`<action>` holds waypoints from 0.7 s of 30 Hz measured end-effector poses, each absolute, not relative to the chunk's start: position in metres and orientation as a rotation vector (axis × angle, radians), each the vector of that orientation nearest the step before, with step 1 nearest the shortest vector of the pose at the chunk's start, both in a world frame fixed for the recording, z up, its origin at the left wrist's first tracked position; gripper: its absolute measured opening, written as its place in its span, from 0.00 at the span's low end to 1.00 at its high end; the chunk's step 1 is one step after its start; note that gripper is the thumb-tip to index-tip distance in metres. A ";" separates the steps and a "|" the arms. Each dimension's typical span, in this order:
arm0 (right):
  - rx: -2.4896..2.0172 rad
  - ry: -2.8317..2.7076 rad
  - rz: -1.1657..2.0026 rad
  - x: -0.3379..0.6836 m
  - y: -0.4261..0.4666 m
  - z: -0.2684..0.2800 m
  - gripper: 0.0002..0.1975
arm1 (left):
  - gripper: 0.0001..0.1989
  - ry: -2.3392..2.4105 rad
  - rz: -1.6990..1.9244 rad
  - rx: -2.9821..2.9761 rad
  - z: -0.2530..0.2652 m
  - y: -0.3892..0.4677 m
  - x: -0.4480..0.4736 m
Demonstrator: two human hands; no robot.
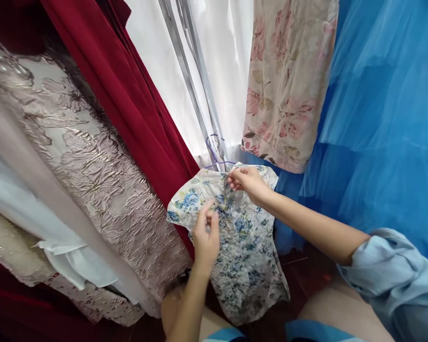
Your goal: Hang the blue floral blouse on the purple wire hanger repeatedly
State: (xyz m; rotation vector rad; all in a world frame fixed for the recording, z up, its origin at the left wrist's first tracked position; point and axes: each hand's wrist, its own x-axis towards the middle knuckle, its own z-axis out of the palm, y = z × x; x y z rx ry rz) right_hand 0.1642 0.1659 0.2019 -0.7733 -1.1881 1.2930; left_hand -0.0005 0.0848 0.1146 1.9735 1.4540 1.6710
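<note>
Your left hand [206,235] sits low in the middle of the view, fingers pinched together on the front of the blue floral dress [235,247], close to its chest. Your right hand [248,183] is higher and a little to the right, fingertips closed on the fabric at the dress's neckline, right where it meets the purple hanger [214,154]. Both hands grip cloth; neither is spread open.

The blue floral dress hangs between your two arms, its shoulders spread across the hanger and its hem dropping towards your knees at the bottom of the view. The hanger's hook rises just above the neckline, in front of the white curtain [207,71] and beside the metal rail [196,95] that slants down across it.

To the left of the dress, a dark red garment [128,95] hangs touching its sleeve edge, and further left lies a pale embossed brocade garment [92,166] with a white cloth [67,256] below it. Above your right hand hangs a pink floral garment [285,85], and blue tulle [378,118] fills the right side behind your forearm. Your right sleeve [392,270], light blue, is rolled above the elbow.
</note>
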 end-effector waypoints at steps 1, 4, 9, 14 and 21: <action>-0.741 -1.074 1.401 0.163 0.163 0.200 0.09 | 0.20 1.433 1.676 2.023 0.138 0.099 0.000; -0.652 -0.820 1.630 0.163 0.158 0.195 0.08 | 0.14 1.403 1.493 2.314 0.193 0.136 0.003; -0.609 -0.779 1.736 0.165 0.161 0.183 0.07 | 0.08 1.410 1.335 2.565 0.216 0.154 0.012; -0.591 -0.819 1.757 0.148 0.164 0.170 0.05 | 0.07 1.330 1.689 2.391 0.216 0.143 0.027; -0.816 -0.824 1.688 0.158 0.156 0.107 0.07 | 0.07 1.246 2.181 1.876 0.238 0.158 -0.033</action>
